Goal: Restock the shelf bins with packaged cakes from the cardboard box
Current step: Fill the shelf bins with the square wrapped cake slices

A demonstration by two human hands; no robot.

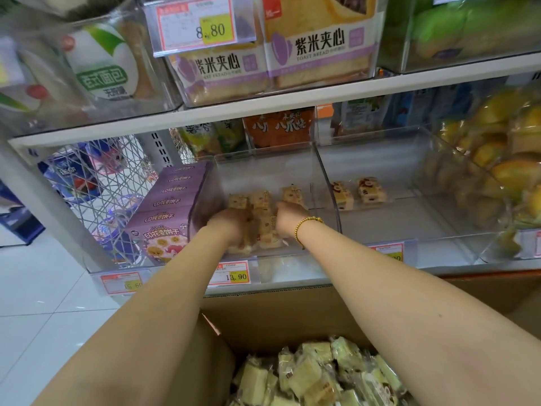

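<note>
Left hand (227,222) and right hand (288,216) reach side by side into the clear middle bin (326,183) among packaged cakes (263,203); fingers hidden, so their grip cannot be told. Near right, the cardboard box (278,315) holds more cakes (316,373)

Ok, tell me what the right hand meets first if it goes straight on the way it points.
Probably the packaged cake lying just beyond the right hand in the clear bin; depth is unclear, so they may already touch.
</note>
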